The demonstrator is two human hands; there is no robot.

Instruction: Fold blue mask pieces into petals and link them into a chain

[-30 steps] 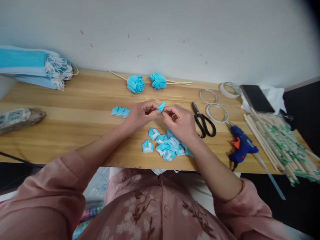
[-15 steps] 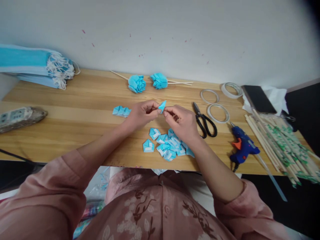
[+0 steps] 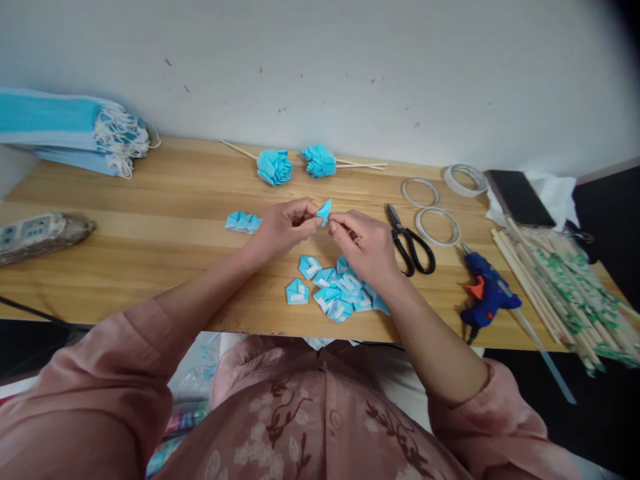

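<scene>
My left hand (image 3: 290,223) pinches a small blue folded petal (image 3: 325,210), pointed at the top, between thumb and fingertips. At the petal's right edge, the thumb and forefinger of my right hand (image 3: 367,243) are closed on its lower side. Under and in front of my right hand lies a loose pile of blue folded pieces (image 3: 334,295), several with white strips on them. Beside my left hand a short row of blue folded pieces (image 3: 243,221) rests on the wooden table (image 3: 165,220), partly hidden by the fingers.
Two blue flowers on sticks (image 3: 274,167) lie at the back. To the right are black-handled scissors (image 3: 413,247), tape rolls (image 3: 437,227), a blue glue gun (image 3: 486,290), wrapped sticks (image 3: 565,287) and a phone (image 3: 520,197). Stacked masks (image 3: 55,120) and a power strip (image 3: 40,233) are left.
Both hands keep nearly the same pose around the petal. The petal is tilted very slightly differently; the things on the table have not moved.
</scene>
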